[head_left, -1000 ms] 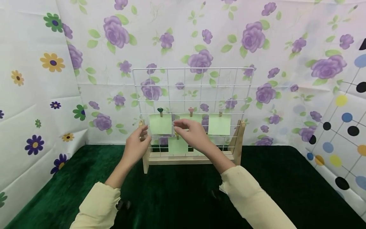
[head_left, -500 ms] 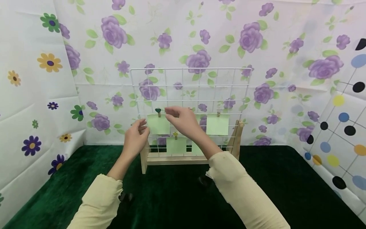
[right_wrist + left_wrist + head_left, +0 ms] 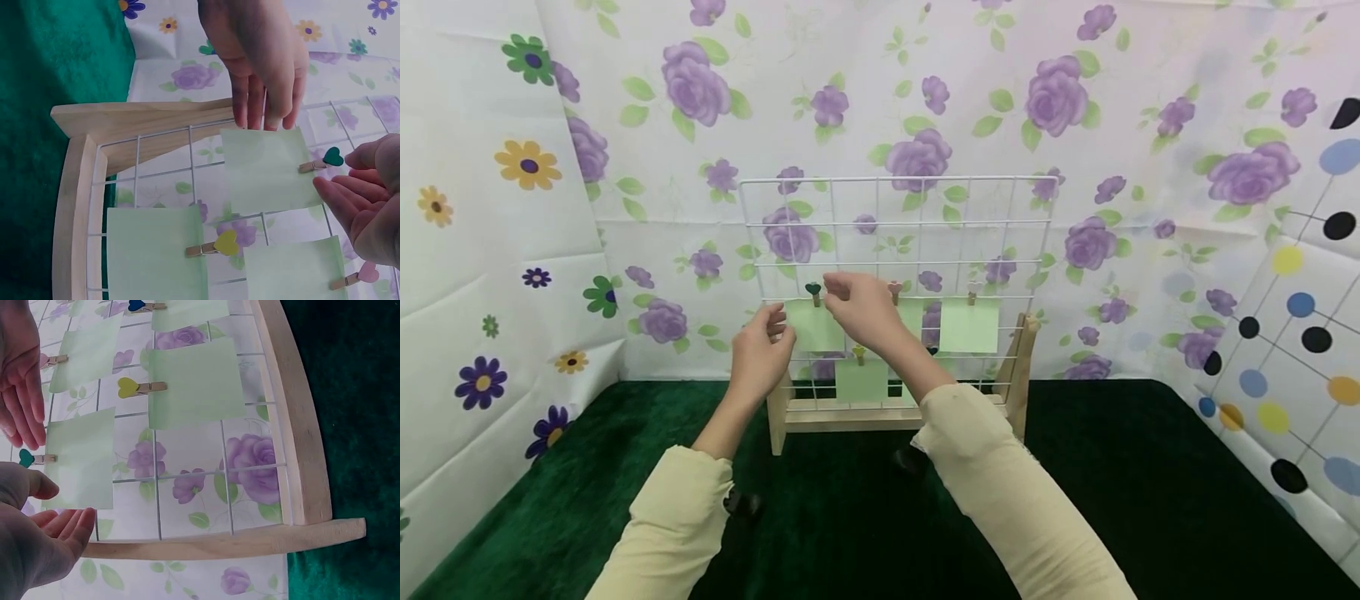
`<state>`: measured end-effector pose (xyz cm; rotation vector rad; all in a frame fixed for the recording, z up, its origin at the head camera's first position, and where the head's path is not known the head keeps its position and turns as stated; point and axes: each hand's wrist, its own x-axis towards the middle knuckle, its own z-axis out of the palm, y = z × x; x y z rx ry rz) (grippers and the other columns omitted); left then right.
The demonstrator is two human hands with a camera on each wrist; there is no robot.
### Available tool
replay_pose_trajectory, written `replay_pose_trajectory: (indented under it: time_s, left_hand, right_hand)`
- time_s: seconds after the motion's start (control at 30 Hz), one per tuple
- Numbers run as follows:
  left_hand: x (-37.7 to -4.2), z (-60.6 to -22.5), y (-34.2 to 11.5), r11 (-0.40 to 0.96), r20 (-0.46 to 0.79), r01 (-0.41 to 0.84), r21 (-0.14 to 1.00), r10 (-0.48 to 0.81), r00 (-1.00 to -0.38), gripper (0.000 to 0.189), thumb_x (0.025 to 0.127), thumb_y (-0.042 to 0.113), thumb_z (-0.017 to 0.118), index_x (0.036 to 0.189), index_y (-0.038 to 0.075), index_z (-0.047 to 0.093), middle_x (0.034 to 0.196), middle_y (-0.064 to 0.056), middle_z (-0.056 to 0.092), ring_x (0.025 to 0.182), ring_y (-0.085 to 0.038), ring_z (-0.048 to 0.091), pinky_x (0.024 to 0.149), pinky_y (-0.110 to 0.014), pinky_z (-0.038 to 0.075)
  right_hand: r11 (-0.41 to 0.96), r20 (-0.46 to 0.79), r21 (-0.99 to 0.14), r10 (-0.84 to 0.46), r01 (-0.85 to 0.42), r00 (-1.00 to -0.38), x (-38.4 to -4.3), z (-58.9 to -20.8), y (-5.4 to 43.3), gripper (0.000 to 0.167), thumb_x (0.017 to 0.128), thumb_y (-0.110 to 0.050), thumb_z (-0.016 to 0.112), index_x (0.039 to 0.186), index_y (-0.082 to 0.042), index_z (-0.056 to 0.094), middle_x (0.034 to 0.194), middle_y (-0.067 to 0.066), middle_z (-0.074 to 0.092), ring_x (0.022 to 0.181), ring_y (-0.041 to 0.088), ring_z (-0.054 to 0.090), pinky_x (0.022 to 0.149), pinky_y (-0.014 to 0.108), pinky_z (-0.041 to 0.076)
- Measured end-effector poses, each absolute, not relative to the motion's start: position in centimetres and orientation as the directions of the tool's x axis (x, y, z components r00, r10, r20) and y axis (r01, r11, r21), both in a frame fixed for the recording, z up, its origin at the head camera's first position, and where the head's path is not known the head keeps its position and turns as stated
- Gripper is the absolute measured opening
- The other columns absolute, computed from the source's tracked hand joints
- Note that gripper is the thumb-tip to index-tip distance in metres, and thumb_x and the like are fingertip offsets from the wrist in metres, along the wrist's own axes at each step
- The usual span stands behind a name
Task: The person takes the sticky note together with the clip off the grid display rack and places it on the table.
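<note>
A pale green square note (image 3: pixel 811 327) hangs on a white wire grid (image 3: pixel 880 222), held by a wooden clothespin with a dark green heart (image 3: pixel 334 157). At the note's left edge my left hand (image 3: pixel 762 357) has relaxed fingers and thumb apart; whether the fingertips touch the paper, I cannot tell. My right hand (image 3: pixel 867 312) is beside the green-heart clothespin, its thumb and fingers spread apart with nothing between them. In the right wrist view, a small gap shows between the fingers and that clothespin. The right hand partly hides the middle note (image 3: pixel 910 315) in the head view.
Other pale green notes hang nearby, including one on a yellow-heart clothespin (image 3: pixel 225 242) and one on a pink-heart clothespin (image 3: pixel 367 272). A wooden stand (image 3: pixel 865 423) carries the grid on a dark green cloth (image 3: pixel 1112 483). Flowered sheets (image 3: pixel 850 58) surround it.
My right hand has moved left and slightly up, from in front of the middle note to the green-heart clothespin. The left hand stays near the left note's edge.
</note>
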<state>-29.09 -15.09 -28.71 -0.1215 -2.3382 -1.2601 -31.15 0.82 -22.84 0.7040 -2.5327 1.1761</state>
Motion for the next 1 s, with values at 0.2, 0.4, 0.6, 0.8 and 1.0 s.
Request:
replay_pose_trajectory:
  time_s: [0.2,0.4,0.6,0.8,1.0]
  left_hand:
    - [-29.2,-28.6,-15.3,0.555,0.440,0.280,0.783,-0.177,-0.880,0.044,0.094,0.004,0.047,0.138,-0.005,0.046,0.127,-0.025,0.056,0.114,-0.037,0.056,0.095,-0.047,0.045]
    - [-29.0,-28.3,-15.6,0.523,0.420,0.252,0.814,-0.230,-0.878,0.038,0.096,0.006,0.049,0.133,-0.003,0.051,0.121,-0.024,0.059,0.112,-0.037,0.056,0.093,-0.047,0.046]
    - [-29.2,-27.9,-15.4,0.493,0.408,0.256,0.832,-0.231,-0.883,0.029,0.096,0.007,0.048,0.121,-0.005,0.055,0.111,-0.022,0.058,0.104,-0.034,0.055,0.087,-0.044,0.045]
    - [-29.5,-27.8,-15.1,0.486,0.408,0.256,0.836,-0.238,-0.881,0.022,0.095,0.007,0.047,0.112,-0.006,0.054,0.104,-0.020,0.056,0.097,-0.032,0.053,0.082,-0.041,0.044]
    - [-29.8,-27.8,-14.9,0.487,0.403,0.258,0.834,-0.221,-0.888,0.022,0.097,0.010,0.047,0.113,-0.004,0.053,0.104,-0.018,0.057,0.092,-0.029,0.055,0.075,-0.035,0.047]
  right_hand:
    - [0.562,0.364,-0.646,-0.369,-0.517,-0.855,-31.4,-22.2,-0.3,0.042,0.098,-0.013,0.054,0.139,-0.002,0.050,0.133,0.011,0.057,0.117,0.020,0.058,0.091,0.027,0.048]
    - [0.596,0.364,-0.613,-0.370,-0.519,-0.855,-31.7,-21.9,-1.5,0.039,0.098,-0.011,0.054,0.137,-0.001,0.052,0.129,0.011,0.060,0.115,0.019,0.059,0.081,0.023,0.050]
    - [0.664,0.364,-0.554,-0.350,-0.503,-0.863,-32.3,-21.5,-1.6,0.033,0.099,-0.017,0.058,0.130,-0.006,0.061,0.122,0.008,0.065,0.108,0.018,0.062,0.082,0.025,0.050]
    - [0.687,0.344,-0.541,-0.345,-0.485,-0.873,-32.9,-20.9,-1.5,0.031,0.097,-0.019,0.061,0.125,-0.006,0.065,0.113,0.006,0.069,0.100,0.016,0.065,0.078,0.025,0.051]
    - [0.725,0.361,-0.509,-0.308,-0.463,-0.880,-32.9,-21.3,-1.5,0.026,0.096,-0.025,0.063,0.117,-0.011,0.071,0.105,0.002,0.071,0.087,0.013,0.065,0.070,0.024,0.050]
